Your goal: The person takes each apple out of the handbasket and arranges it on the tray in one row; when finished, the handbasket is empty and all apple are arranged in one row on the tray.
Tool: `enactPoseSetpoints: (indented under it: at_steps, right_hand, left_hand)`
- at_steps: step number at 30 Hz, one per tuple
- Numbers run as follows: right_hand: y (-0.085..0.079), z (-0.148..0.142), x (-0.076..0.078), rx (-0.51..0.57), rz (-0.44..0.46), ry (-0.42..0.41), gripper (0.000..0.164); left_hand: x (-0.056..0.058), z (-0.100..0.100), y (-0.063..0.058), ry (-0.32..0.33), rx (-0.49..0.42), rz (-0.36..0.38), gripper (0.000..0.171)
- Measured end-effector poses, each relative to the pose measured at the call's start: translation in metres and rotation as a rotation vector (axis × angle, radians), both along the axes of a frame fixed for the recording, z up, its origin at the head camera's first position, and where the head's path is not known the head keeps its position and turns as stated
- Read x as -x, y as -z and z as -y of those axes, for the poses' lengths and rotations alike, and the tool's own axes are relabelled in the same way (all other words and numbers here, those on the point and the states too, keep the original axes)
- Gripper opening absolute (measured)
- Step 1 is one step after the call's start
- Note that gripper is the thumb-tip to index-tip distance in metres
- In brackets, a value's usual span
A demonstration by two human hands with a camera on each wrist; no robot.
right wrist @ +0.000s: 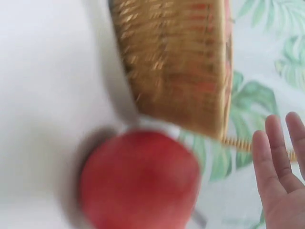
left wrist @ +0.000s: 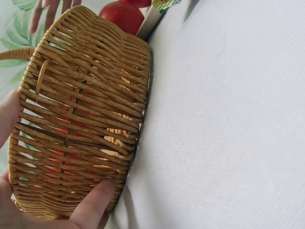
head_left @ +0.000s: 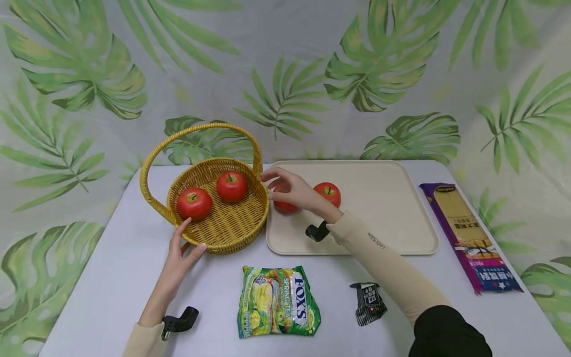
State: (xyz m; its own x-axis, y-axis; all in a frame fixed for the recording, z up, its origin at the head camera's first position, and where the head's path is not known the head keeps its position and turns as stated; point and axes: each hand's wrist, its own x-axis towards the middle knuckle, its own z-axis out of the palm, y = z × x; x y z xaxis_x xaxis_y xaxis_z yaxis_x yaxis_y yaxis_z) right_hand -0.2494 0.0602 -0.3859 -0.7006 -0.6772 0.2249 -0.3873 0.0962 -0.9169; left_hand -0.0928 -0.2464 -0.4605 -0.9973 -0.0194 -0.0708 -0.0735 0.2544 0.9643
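A yellow wicker basket (head_left: 236,238) with a tall arched handle stands on the left of the table. Inside it lie two red apples, one at the left (head_left: 194,204) and one at the back right (head_left: 232,186). My left hand (head_left: 176,263) holds the basket's front left rim, its thumb against the outer wall in the left wrist view. At the basket's right side my right hand (head_left: 292,189) hovers with fingers spread and nothing in them. Under it, partly hidden, is a third apple (right wrist: 140,183) on the beige tray (head_left: 379,208); another apple (head_left: 329,193) lies just right of it.
In front of the basket and tray lies a green FOX'S candy bag (head_left: 279,301). A small black packet (head_left: 370,303) is to its right. Along the right table edge stretches a long purple and gold package (head_left: 468,235). Behind the table hangs a leaf-print cloth (head_left: 290,74).
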Motion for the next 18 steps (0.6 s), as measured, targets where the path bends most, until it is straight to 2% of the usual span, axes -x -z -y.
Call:
enactPoseSetpoints:
  at_steps: [8, 18]
  right_hand:
    - [-0.003, 0.052, 0.005, -0.067, -0.027, -0.070, 0.054]
    - [0.003, 0.089, 0.022, -0.224, -0.011, -0.003, 0.064]
  left_hand:
    - [0.001, 0.001, 0.002, -0.003, 0.002, -0.001, 0.076]
    - [0.001, 0.001, 0.003, -0.002, -0.008, -0.018, 0.076]
